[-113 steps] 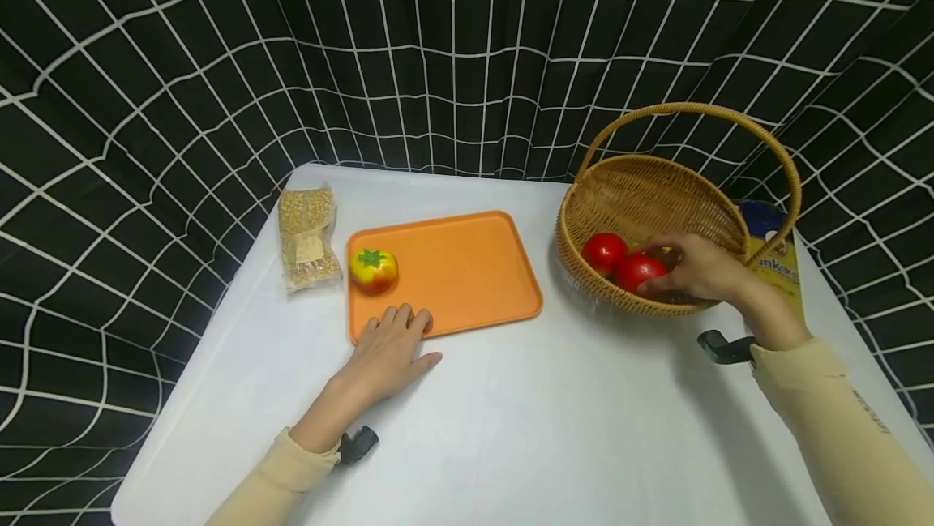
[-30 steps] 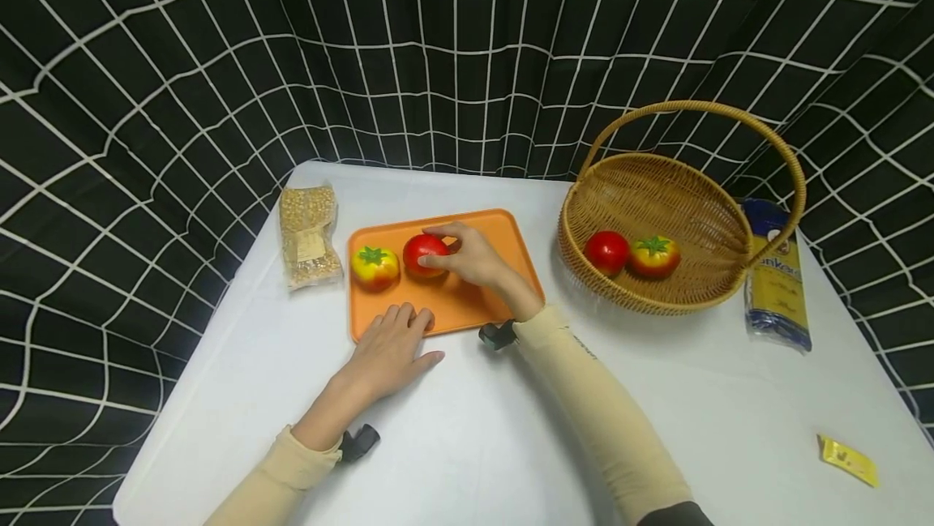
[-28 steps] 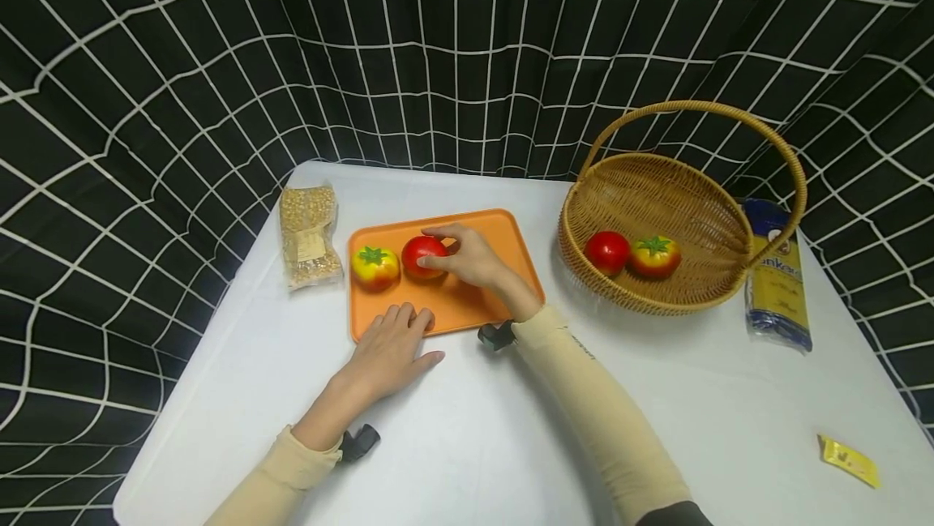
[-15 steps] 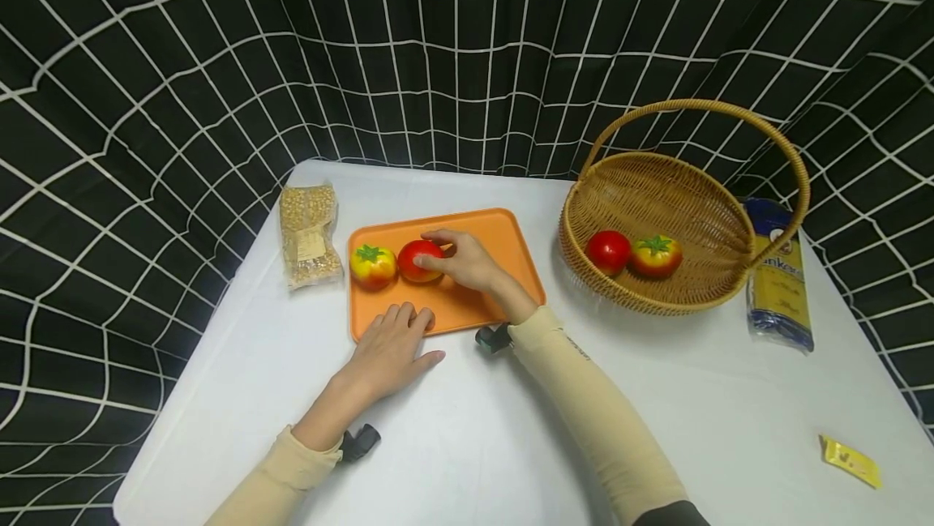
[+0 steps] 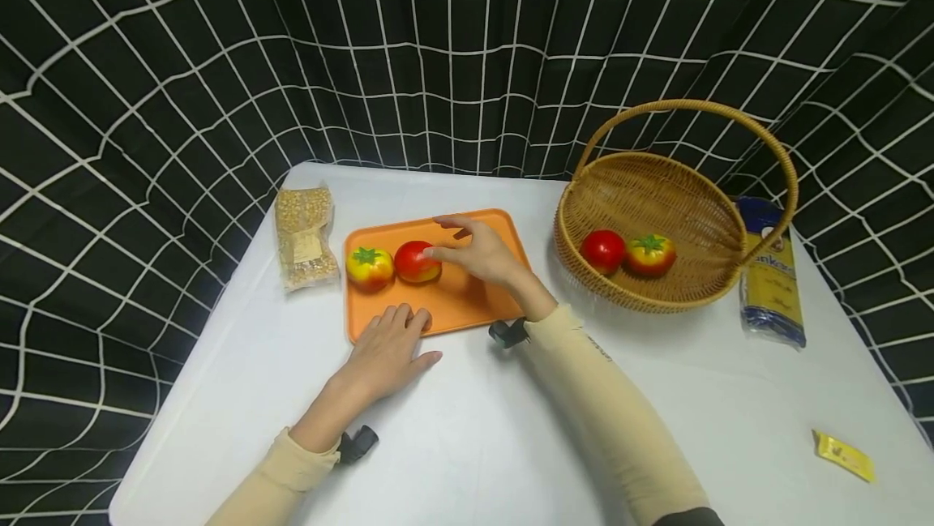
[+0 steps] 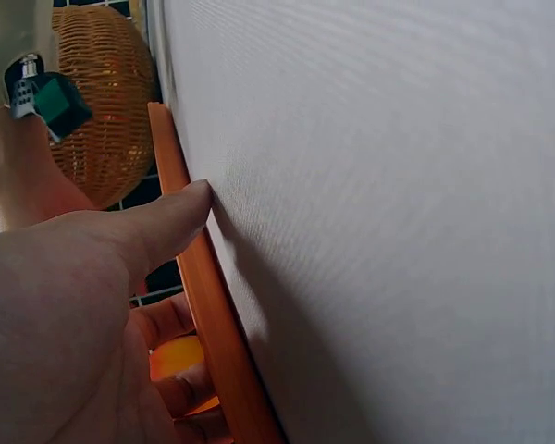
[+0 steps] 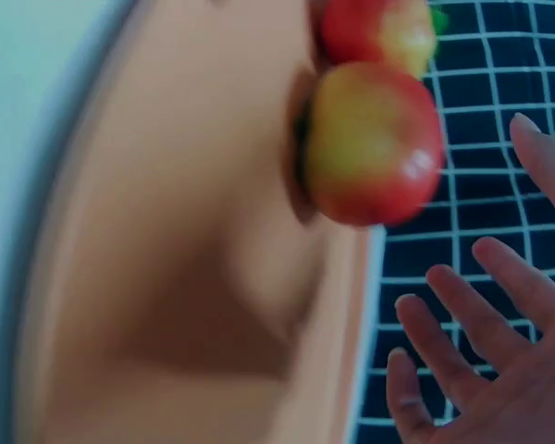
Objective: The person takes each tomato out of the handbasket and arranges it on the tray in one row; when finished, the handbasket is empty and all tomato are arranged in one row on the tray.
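On the orange tray point(image 5: 474, 299) lie two tomatoes side by side: a yellow-red tomato point(image 5: 370, 268) with its green leafy top up, and a red tomato point(image 5: 417, 261) on its right. My right hand point(image 5: 485, 254) hovers over the tray just right of the red tomato. In the right wrist view its fingers are spread and hold nothing, apart from the red tomato point(image 7: 375, 143). At the tray's near edge rests my left hand point(image 5: 387, 352), fingers over the rim and thumb stretched out; the left wrist view shows the fingers slightly bent beside the tray rim point(image 6: 208, 287).
A wicker basket point(image 5: 679, 186) with a tall handle stands at the right, holding a red tomato point(image 5: 603, 251) and a yellow-red tomato point(image 5: 651, 255). Behind it lies a blue-yellow packet point(image 5: 772, 287). A bag of kernels point(image 5: 305, 238) lies left of the tray, a small yellow sachet point(image 5: 843, 455) near right.
My right hand took a tomato from the basket, set it on the tray against the other one, and has now let go and drawn back slightly right. My left hand has stayed put.
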A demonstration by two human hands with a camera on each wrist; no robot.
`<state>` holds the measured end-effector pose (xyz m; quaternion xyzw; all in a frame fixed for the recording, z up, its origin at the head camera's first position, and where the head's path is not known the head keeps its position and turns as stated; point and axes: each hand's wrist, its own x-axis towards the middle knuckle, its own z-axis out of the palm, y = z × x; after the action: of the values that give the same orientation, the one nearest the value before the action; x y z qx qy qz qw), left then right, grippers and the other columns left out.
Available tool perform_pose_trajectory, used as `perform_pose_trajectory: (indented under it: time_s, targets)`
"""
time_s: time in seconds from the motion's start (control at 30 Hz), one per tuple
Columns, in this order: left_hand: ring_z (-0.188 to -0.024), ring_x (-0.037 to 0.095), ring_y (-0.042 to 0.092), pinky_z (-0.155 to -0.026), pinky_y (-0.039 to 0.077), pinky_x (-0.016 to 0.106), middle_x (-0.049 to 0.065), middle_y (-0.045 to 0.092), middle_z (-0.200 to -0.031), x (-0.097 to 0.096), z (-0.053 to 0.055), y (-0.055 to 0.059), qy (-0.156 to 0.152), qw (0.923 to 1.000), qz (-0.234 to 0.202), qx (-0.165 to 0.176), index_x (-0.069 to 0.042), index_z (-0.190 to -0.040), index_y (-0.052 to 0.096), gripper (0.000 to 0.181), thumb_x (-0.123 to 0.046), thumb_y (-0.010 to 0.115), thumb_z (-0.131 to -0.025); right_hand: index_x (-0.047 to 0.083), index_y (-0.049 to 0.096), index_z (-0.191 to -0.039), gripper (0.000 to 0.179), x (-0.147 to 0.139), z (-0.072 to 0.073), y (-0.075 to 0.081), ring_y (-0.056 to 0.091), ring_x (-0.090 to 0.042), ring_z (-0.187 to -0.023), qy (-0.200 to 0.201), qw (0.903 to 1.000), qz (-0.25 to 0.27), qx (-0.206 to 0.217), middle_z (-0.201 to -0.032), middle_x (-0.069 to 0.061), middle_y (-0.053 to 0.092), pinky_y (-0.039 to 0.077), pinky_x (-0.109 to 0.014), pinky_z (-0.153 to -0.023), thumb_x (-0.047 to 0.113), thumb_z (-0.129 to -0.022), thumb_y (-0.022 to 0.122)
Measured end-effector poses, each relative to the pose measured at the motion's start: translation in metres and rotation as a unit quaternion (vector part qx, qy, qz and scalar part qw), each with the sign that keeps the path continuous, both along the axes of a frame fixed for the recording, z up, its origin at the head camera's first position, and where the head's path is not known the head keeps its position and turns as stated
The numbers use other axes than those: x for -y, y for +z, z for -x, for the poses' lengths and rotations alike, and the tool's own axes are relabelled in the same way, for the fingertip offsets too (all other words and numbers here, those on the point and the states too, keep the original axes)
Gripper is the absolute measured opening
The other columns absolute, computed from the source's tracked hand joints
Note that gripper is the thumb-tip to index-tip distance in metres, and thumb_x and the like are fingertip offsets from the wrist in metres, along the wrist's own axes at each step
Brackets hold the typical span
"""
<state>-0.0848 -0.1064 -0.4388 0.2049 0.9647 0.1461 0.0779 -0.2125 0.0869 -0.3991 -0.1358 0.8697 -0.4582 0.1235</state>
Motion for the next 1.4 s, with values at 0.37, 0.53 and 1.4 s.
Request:
perform_pose_trajectory:
  time_s: [0.37, 0.53, 1.4]
  targets:
    - [-0.101, 0.029, 0.048, -0.082, 0.037, 0.037, 0.008, 0.052, -0.106, 0.001, 0.000, -0.002, 0.002, 1.0000, -0.006, 0.001, -0.012, -0.124, 0.057, 0.042, -0.040, 0.076, -0.098, 0.019, 0.059, -0.151, 0.069, -0.041, 0.001, 0.042, 0.054, -0.032, -0.141, -0.031, 0.9965, 0.017, -0.075, -0.156, -0.005, 0.057, 0.047, -0.053, -0.115, 0.027, -0.088, 0.088]
    - [-0.101, 0.029, 0.048, -0.082, 0.037, 0.037, 0.008, 0.052, -0.107, 0.001, -0.001, -0.002, 0.002, 0.9999, -0.011, 0.000, -0.012, -0.125, 0.057, 0.044, -0.040, 0.076, -0.098, 0.014, 0.056, -0.152, 0.072, -0.069, 0.000, 0.060, 0.053, -0.033, -0.141, -0.041, 0.9941, 0.028, -0.096, -0.159, -0.008, 0.054, 0.043, -0.054, -0.116, 0.022, -0.088, 0.088]
    - [-0.099, 0.029, 0.047, -0.080, 0.036, 0.036, 0.009, 0.052, -0.107, -0.001, 0.001, -0.007, -0.005, 1.0000, -0.007, -0.004, -0.012, -0.125, 0.055, 0.045, -0.041, 0.076, -0.098, 0.009, 0.049, -0.157, 0.076, -0.203, -0.017, 0.050, 0.045, -0.045, -0.147, -0.134, 0.9893, -0.040, -0.042, -0.161, -0.019, 0.048, 0.042, -0.064, -0.115, 0.025, -0.092, 0.085]
